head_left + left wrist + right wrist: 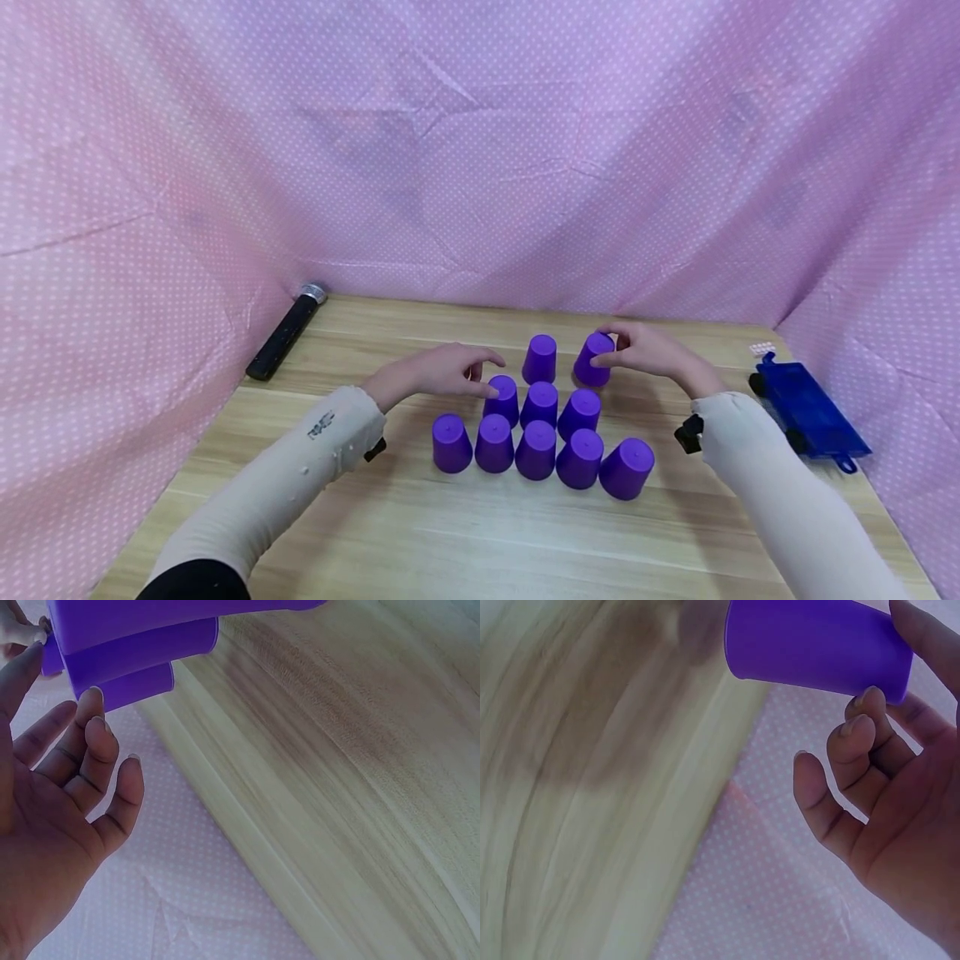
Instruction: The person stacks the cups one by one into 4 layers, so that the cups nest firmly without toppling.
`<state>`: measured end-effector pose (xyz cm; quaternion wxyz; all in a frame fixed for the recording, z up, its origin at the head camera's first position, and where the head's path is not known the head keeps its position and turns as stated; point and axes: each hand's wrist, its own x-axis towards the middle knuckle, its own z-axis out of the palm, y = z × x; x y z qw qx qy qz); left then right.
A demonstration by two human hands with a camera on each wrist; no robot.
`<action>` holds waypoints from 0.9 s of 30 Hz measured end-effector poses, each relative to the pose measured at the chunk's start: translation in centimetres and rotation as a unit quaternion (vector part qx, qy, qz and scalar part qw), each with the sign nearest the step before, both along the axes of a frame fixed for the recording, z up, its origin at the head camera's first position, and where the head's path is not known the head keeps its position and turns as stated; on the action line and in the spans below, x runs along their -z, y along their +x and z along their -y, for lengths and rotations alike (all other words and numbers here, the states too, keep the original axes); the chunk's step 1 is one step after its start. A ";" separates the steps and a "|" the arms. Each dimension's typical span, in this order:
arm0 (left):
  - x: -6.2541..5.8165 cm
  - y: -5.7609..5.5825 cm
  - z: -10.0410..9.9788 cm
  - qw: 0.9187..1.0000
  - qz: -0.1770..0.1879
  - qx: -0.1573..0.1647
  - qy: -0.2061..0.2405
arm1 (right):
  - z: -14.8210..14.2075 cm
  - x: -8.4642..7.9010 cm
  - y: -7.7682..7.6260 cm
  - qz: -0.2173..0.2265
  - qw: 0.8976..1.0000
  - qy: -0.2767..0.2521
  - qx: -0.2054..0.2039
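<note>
While the right hand is pinching the back-right cup near its top, probably keeping its mouth toward the counter, the left hand is spreading loose, empty fingers beside the middle row's leftmost cup.

Head view looks forward, down; close wrist views look across the same tabletop, seemingly toward its far edge.

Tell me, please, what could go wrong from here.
The right grip pinches the back-right purple tapered plastic-looking cup near its closed end, so it might slip. The left grip is close to the middle row's leftmost purple cup; a brush could topple it. The front row of five purple cups is tightly spaced, so one knock may spread.
</note>
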<state>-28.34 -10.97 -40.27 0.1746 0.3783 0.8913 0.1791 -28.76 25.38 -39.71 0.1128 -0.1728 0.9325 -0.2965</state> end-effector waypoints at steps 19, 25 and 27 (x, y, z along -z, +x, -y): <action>0.5 -0.2 0.0 1.000 0.008 0.003 -0.018 | 1.9 1.7 -1.1 0.023 1.000 -0.004 -0.010; 0.7 -0.2 -0.2 1.000 -0.001 0.003 -0.025 | 2.2 1.6 -1.0 0.034 0.999 0.003 -0.009; 0.7 -0.2 -0.3 1.000 -0.003 0.004 -0.023 | 2.3 1.5 -1.0 0.036 0.999 0.003 -0.010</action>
